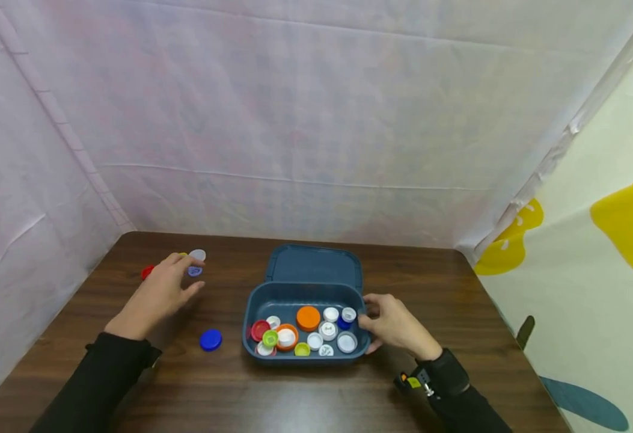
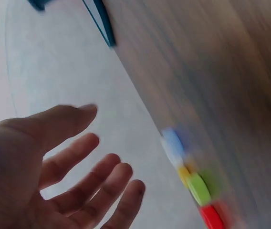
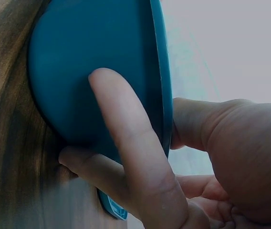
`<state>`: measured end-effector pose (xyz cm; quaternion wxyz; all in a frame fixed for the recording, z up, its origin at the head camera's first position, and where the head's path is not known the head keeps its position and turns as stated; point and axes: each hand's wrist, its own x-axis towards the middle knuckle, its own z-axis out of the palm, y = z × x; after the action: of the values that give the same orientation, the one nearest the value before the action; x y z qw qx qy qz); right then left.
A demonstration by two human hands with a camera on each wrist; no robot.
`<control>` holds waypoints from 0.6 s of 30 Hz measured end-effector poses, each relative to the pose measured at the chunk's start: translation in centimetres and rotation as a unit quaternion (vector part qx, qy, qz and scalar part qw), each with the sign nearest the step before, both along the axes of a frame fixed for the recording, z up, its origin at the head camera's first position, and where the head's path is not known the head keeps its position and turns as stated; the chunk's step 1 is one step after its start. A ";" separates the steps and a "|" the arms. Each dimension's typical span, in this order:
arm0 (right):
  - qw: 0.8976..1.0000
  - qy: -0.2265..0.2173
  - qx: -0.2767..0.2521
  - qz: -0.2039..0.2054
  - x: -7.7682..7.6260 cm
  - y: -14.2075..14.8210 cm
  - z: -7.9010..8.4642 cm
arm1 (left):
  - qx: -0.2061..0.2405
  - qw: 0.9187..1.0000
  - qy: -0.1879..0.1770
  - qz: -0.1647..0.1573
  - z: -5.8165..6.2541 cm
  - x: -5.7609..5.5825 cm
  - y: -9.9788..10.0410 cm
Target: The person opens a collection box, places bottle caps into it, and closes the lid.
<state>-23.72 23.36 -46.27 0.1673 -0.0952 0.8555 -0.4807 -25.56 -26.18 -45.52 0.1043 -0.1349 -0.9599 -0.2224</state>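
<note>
My left hand (image 1: 159, 291) hovers over a group of bottle caps at the table's left, fingers spread and holding nothing. Around its fingertips show a white cap (image 1: 197, 255), a light blue cap (image 1: 195, 271) and a red cap (image 1: 146, 272). The left wrist view adds a green cap (image 2: 199, 189), partly blurred. With the right hand (image 1: 394, 325) I grip the right wall of a blue-grey plastic box (image 1: 248, 300). In the right wrist view, fingers (image 3: 126, 119) lie along its outer side and the thumb hooks over the rim. Several caps, including an orange cap (image 1: 308, 318), lie inside.
A blue cap (image 1: 210, 340) lies on the wooden table (image 1: 316, 397) left of the box. Behind the box rests its lid (image 1: 315, 264). White cloth (image 1: 294, 120) hangs along the table's back and left edges, and a patterned cloth (image 1: 581, 300) hangs at the right.
</note>
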 end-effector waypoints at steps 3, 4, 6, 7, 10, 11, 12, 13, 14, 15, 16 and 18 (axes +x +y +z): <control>1.000 -0.006 -0.003 -0.003 0.0 0.0 0.1 | -0.011 0.999 -0.025 0.019 -0.2 -0.5 -2.0; 1.000 -0.007 -0.003 -0.003 -0.1 0.0 0.1 | -0.011 0.999 -0.032 0.026 -0.3 -0.6 -2.6; 1.000 -0.008 -0.004 -0.002 -0.1 0.0 0.1 | -0.013 0.998 -0.042 0.040 -0.5 -0.9 -3.7; 1.000 -0.007 -0.003 -0.002 -0.1 0.0 0.1 | -0.014 0.998 -0.048 0.047 -0.6 -1.0 -4.1; 1.000 -0.005 0.001 -0.001 -0.2 0.1 0.1 | -0.014 0.995 -0.069 0.064 -0.9 -1.4 -5.3; 1.000 -0.004 0.002 -0.001 -0.2 0.1 0.1 | -0.016 0.995 -0.076 0.070 -1.0 -1.4 -5.6; 1.000 -0.003 0.003 -0.001 -0.2 0.1 0.1 | -0.016 0.994 -0.082 0.074 -1.1 -1.5 -5.9; 1.000 -0.003 0.003 -0.002 -0.2 0.1 0.1 | -0.020 0.993 -0.086 0.077 -1.2 -1.5 -6.2; 1.000 -0.002 0.003 -0.002 -0.2 0.1 0.1 | -0.023 0.993 -0.090 0.078 -1.3 -1.5 -6.4; 1.000 -0.002 0.003 -0.002 -0.2 0.1 0.0 | -0.028 0.992 -0.092 0.079 -1.4 -1.6 -6.6; 1.000 -0.001 0.002 -0.003 -0.2 0.1 0.0 | -0.033 0.992 -0.093 0.080 -1.5 -1.6 -6.8; 1.000 -0.001 0.002 -0.003 -0.2 0.0 -0.1 | -0.040 0.992 -0.093 0.078 -1.6 -1.6 -7.1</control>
<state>-23.89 23.41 -46.35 0.1668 -0.0922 0.8565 -0.4797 -27.17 -33.28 -47.10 0.0266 -0.0421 -0.9812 -0.1862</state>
